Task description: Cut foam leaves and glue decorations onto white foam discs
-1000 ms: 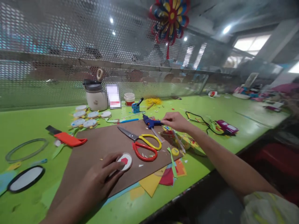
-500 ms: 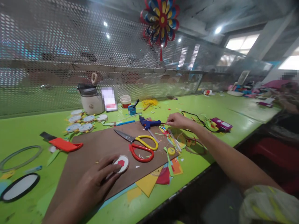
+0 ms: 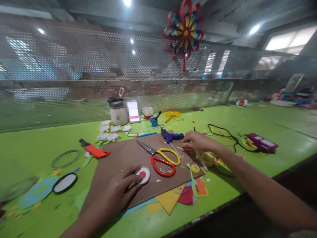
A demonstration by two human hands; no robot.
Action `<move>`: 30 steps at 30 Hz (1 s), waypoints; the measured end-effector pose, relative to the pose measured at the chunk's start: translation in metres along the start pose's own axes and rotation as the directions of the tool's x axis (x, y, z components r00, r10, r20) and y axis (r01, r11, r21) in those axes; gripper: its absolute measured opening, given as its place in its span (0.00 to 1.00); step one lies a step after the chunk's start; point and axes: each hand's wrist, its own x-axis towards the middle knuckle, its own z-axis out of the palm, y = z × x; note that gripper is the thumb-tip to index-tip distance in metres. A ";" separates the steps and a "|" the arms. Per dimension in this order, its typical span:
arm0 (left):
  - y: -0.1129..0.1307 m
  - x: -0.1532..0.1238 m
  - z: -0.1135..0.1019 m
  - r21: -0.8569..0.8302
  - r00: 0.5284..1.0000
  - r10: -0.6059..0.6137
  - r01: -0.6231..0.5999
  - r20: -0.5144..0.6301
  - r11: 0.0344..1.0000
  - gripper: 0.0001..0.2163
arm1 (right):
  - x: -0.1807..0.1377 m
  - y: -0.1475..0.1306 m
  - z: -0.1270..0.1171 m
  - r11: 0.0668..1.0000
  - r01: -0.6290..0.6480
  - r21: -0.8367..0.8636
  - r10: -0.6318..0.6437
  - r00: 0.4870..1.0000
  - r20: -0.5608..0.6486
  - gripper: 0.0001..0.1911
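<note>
My left hand (image 3: 118, 192) rests on the brown sheet (image 3: 119, 155), its fingers curled round a white disc with a red piece on it (image 3: 143, 174). My right hand (image 3: 197, 141) reaches out to the right edge of the sheet, fingers pinched among coloured paper scraps (image 3: 189, 149); what they hold is too small to name. A blue glue gun (image 3: 172, 136) lies just left of that hand. Scissors with one yellow and one red handle (image 3: 162, 158) lie open on the sheet between my hands.
A green table (image 3: 247, 115) carries a jar (image 3: 117, 111), small paint pots (image 3: 148, 113), several white discs (image 3: 111, 130), an orange cutter (image 3: 96, 151), rings (image 3: 64, 159), coloured paper offcuts (image 3: 178, 196), a black cable (image 3: 223, 132) and a magenta box (image 3: 262, 142). A perforated metal screen (image 3: 74, 66) backs the table; a paper pinwheel (image 3: 184, 31) hangs above.
The view swung left and down. My right hand drew back from the glue gun's rear toward the scraps. My left hand stayed on the disc.
</note>
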 end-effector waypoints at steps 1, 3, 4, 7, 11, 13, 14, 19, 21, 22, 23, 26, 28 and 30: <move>0.001 0.000 -0.001 -0.005 1.000 -0.008 0.008 0.010 1.000 0.11 | 0.001 0.001 0.001 1.000 -0.010 -0.015 0.010 1.000 -0.004 0.12; 0.003 0.001 -0.002 -0.014 1.000 -0.020 0.021 0.014 1.000 0.12 | 0.003 0.007 0.004 0.998 -0.041 -0.051 0.041 0.999 -0.005 0.12; 0.005 0.001 -0.003 -0.019 1.000 -0.024 0.024 0.008 1.000 0.12 | 0.002 0.011 0.006 0.996 -0.056 -0.069 0.056 0.998 0.001 0.12; 0.009 0.003 -0.005 -0.031 0.999 -0.031 0.030 -0.015 0.999 0.12 | -0.001 0.021 0.013 0.992 -0.072 -0.104 0.075 0.997 0.028 0.11; 0.010 0.002 -0.005 -0.029 0.999 -0.025 0.024 -0.025 0.999 0.13 | -0.009 0.027 0.021 0.991 -0.070 -0.113 0.077 0.996 0.054 0.09; 0.008 0.003 -0.005 -0.023 1.000 -0.019 0.018 -0.008 1.000 0.13 | -0.013 0.030 0.020 0.989 -0.091 -0.116 0.096 0.994 0.042 0.10; 0.006 0.003 -0.004 -0.021 1.000 -0.012 0.012 -0.003 1.000 0.13 | -0.016 0.031 0.017 0.987 -0.106 -0.119 0.110 0.993 0.028 0.12; -0.004 0.008 -0.003 -0.014 0.998 0.059 -0.059 -0.010 0.998 0.12 | -0.027 0.040 -0.007 0.972 -0.193 -0.133 0.188 0.981 -0.052 0.16; -0.007 0.009 -0.004 -0.004 0.997 0.076 -0.076 -0.009 0.997 0.13 | -0.032 0.041 -0.016 0.969 -0.214 -0.125 0.208 0.976 -0.062 0.15; -0.008 0.010 -0.004 0.004 0.997 0.083 -0.083 -0.006 0.997 0.13 | -0.035 0.040 -0.019 0.969 -0.218 -0.119 0.212 0.975 -0.060 0.15; -0.008 0.010 -0.004 0.014 0.996 0.092 -0.092 -0.003 0.996 0.13 | -0.038 0.039 -0.021 0.970 -0.216 -0.113 0.211 0.976 -0.054 0.14; -0.008 0.012 -0.005 0.045 0.991 0.131 -0.130 -0.012 0.990 0.14 | -0.049 0.029 -0.020 0.980 -0.168 -0.106 0.167 0.986 -0.022 0.13; -0.008 0.012 -0.006 0.067 0.989 0.147 -0.145 -0.027 0.987 0.15 | -0.056 0.018 -0.014 0.990 -0.088 -0.110 0.091 0.996 0.017 0.14; -0.008 0.013 -0.005 0.076 0.988 0.149 -0.146 -0.038 0.986 0.15 | -0.061 0.006 -0.006 0.993 0.007 -0.120 0.001 0.998 0.064 0.14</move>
